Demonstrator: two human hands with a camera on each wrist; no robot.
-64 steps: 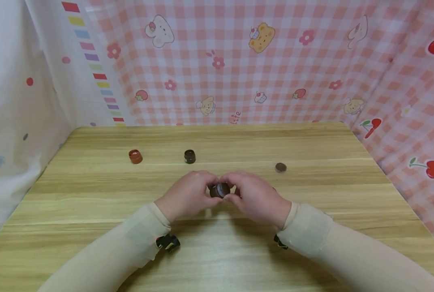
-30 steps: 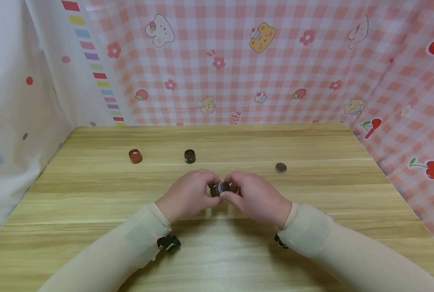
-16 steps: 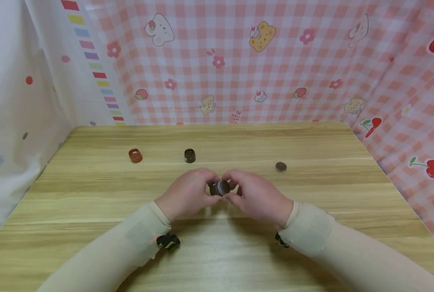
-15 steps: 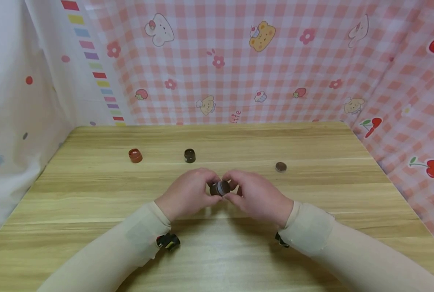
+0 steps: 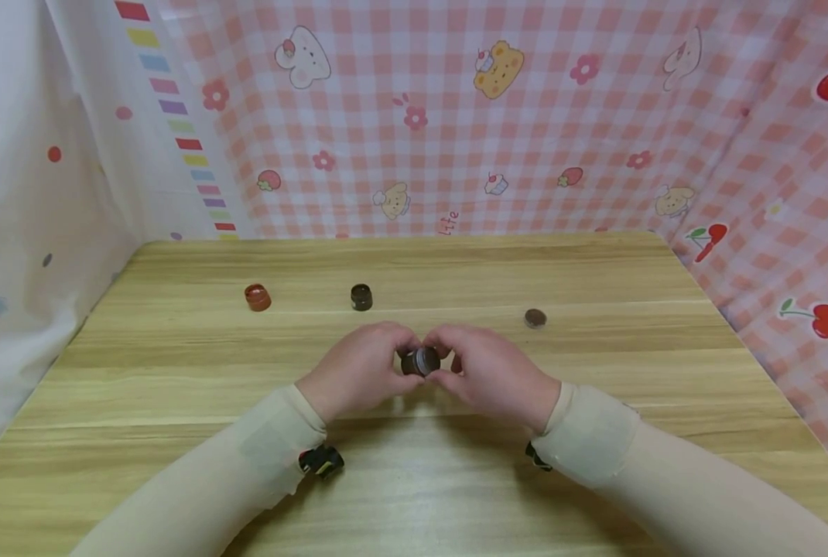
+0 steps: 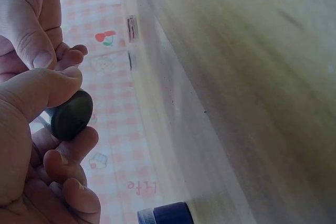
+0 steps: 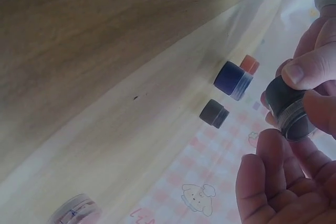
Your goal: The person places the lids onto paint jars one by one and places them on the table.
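A small dark brown paint jar (image 5: 411, 362) with a clear rimmed lid (image 5: 427, 360) is held over the table, lying on its side between both hands. My left hand (image 5: 360, 370) grips the jar's body; in the left wrist view its thumb (image 6: 47, 90) lies over the dark rounded base (image 6: 74, 115). On the lid end, my right hand (image 5: 492, 377) pinches with thumb and fingertips. The right wrist view shows the dark jar (image 7: 283, 95) with its ribbed clear rim, the right fingers (image 7: 270, 163) curved below it.
An open red jar (image 5: 258, 298) and an open dark jar (image 5: 361, 298) stand toward the back left of the wooden table (image 5: 177, 371). A round brown lid (image 5: 535, 318) lies at the right. A blue jar (image 7: 229, 80) shows in both wrist views.
The right thumb and fingers shift slightly around the lid end, covering it more a second ago than now. The left hand keeps its grip, and the things on the table stay put.
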